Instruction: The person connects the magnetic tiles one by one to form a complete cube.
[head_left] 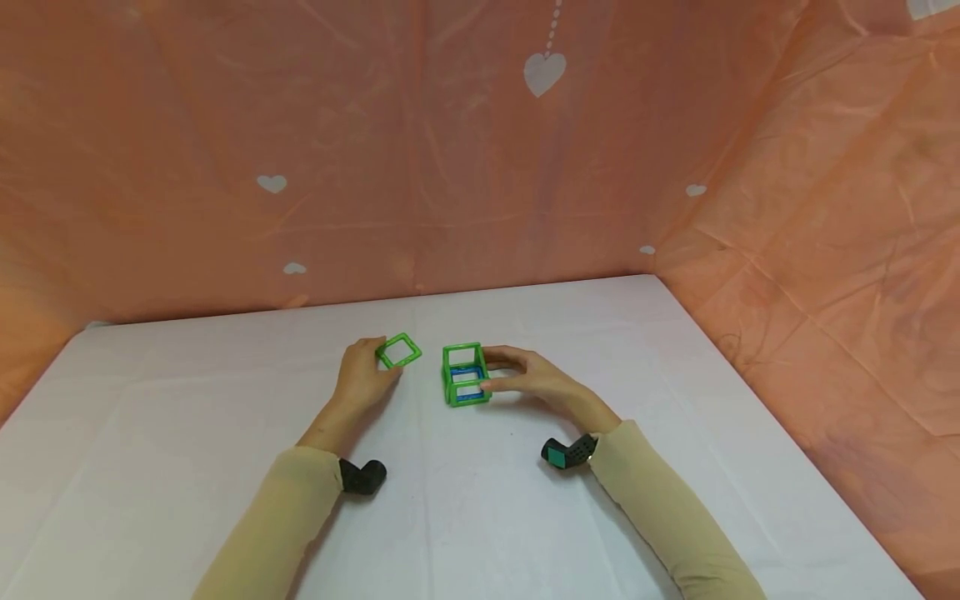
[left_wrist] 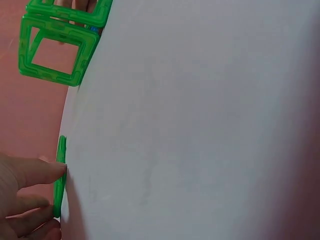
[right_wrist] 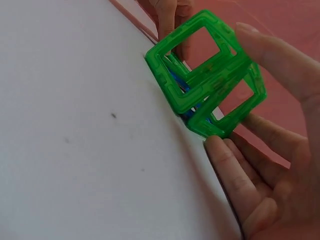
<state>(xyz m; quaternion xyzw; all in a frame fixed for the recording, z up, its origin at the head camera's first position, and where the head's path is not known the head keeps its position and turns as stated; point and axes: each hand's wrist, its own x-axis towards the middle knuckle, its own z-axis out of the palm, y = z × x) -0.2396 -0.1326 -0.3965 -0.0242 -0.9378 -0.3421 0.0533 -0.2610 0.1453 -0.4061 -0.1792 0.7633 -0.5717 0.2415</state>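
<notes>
A flat green square magnetic tile (head_left: pixel 412 343) is pinched in my left hand (head_left: pixel 362 373), between the thumb and fingers. In the left wrist view this tile (left_wrist: pixel 59 187) shows edge-on, close over the white table. To its right stands an open box of green square tiles (head_left: pixel 467 384) with a blue tile (head_left: pixel 467 369) at its bottom. My right hand (head_left: pixel 540 379) grips the box from the right side. In the right wrist view the thumb is at an upper edge of the green box (right_wrist: pixel 240 62), with fingertips at its lower corner.
A white cloth (head_left: pixel 480 500) covers the table. Behind it and along the right hangs an orange-pink sheet (head_left: pixel 412 150) with pale hearts. Each wrist wears a black camera, the left one (head_left: pixel 363 477) and the right one (head_left: pixel 567 452), both close above the table.
</notes>
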